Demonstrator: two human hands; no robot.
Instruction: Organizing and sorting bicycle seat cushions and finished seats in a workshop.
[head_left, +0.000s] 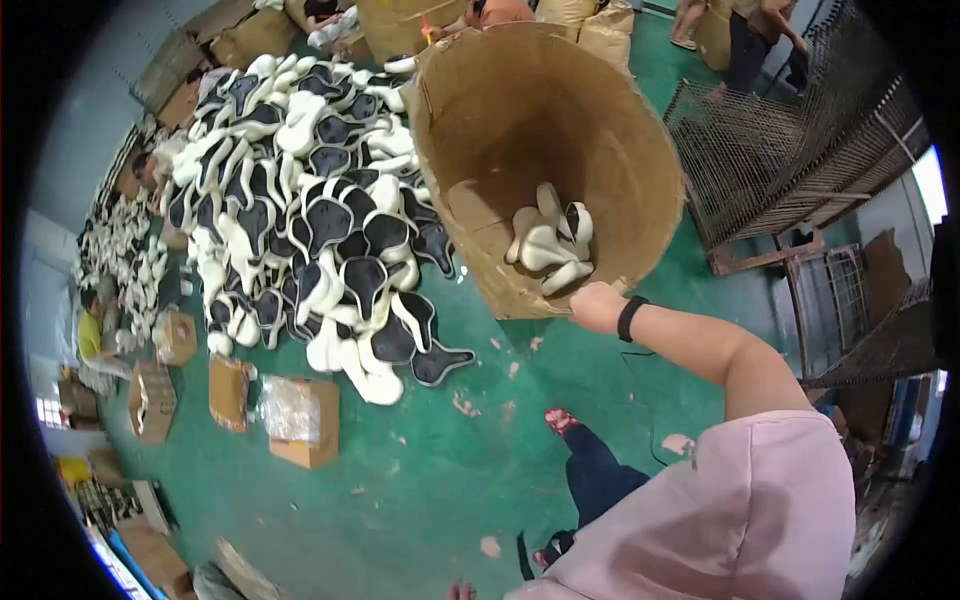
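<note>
My right hand [597,306], with a dark band on its wrist, is closed on the near rim of a large rounded cardboard bin [640,150]. The bin's mouth faces me, and several white padded bicycle saddles [545,248] lie at its bottom. Left of the bin rises a big heap of bicycle saddles [330,222], white foam on one side and black shell on the other. Only the fingertips of my left hand [461,592] show at the lower edge, so its grip cannot be made out.
Open cardboard boxes [318,425] stand on the green floor [420,500], left of me. Metal mesh racks [745,160] are at the right. Full sacks [603,40] stand behind the bin. Other people sit or stand around the far side and left. Pink scraps dot the floor.
</note>
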